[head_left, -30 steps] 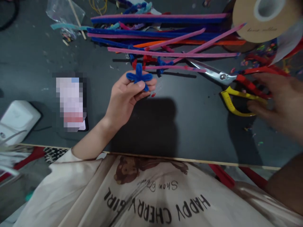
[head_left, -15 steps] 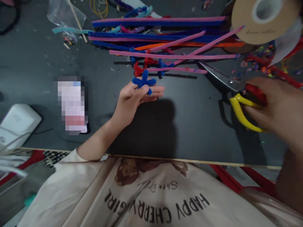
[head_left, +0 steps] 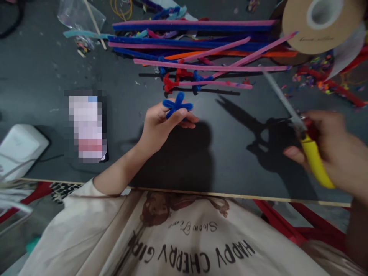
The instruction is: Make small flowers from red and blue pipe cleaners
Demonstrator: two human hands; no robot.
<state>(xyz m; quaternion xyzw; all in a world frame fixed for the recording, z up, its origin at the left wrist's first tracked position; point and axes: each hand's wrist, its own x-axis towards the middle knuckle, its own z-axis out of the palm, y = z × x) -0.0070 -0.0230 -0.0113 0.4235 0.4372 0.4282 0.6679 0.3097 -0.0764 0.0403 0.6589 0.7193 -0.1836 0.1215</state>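
Note:
Between the thumb and fingers of my left hand (head_left: 163, 124) is a blue pipe-cleaner flower (head_left: 177, 104) with several looped petals. My right hand (head_left: 333, 142) grips a pair of scissors (head_left: 319, 161) with a yellow and red handle. They are raised above the table and tilted, their blades pointing up and to the left, and they cast a shadow on the surface. Just beyond my left hand lie small red twisted pieces (head_left: 170, 82), small blue twisted pieces (head_left: 197, 81) and a pink pipe cleaner (head_left: 218, 84).
Pink, blue and orange pipe cleaners (head_left: 189, 27) lie across the back. A ribbon spool (head_left: 296, 23) stands at the back right, near colourful scraps (head_left: 319, 76). On the left are a phone (head_left: 87, 126) with a blurred screen, a white charger-like box (head_left: 23, 147) and a plastic bag (head_left: 82, 17).
My right hand has lifted and turned the scissors, moving them slightly right and towards me. My left hand, with the blue flower, has shifted only a little.

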